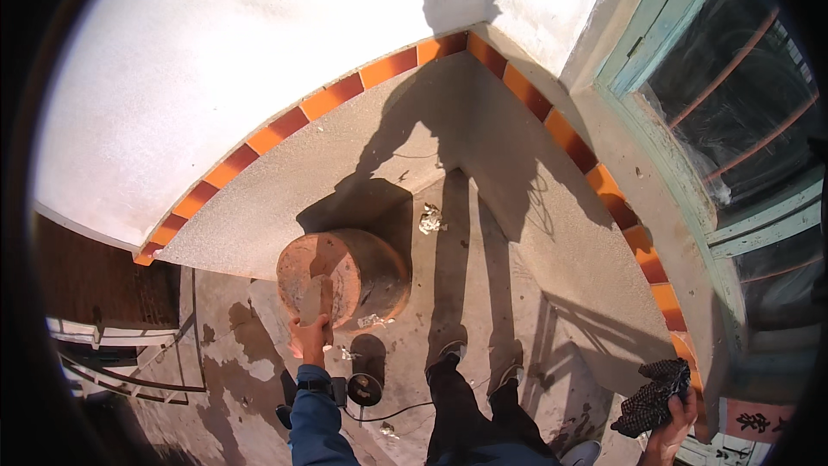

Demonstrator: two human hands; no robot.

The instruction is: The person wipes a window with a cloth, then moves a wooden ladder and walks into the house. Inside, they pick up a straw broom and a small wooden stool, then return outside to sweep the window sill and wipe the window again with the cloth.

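Note:
My left hand [310, 336] grips a reddish-brown brick [318, 303] over the rusty, round top of an upright metal drum [381, 278]; whether the brick touches the drum I cannot tell. Out at the lower right, my right hand [676, 417] holds a bunched dark checked cloth [654, 398]. Beside my left forearm a small round dark container [364, 390] stands low down, and a black cable [394, 415] runs from near it towards my legs.
Crumpled foil [431, 219] lies on the concrete floor beyond the drum. Two walls with a band of orange tiles [331, 96] meet in the corner ahead. A green-framed window [744, 243] is at the right. A metal frame [139, 388] stands at the lower left.

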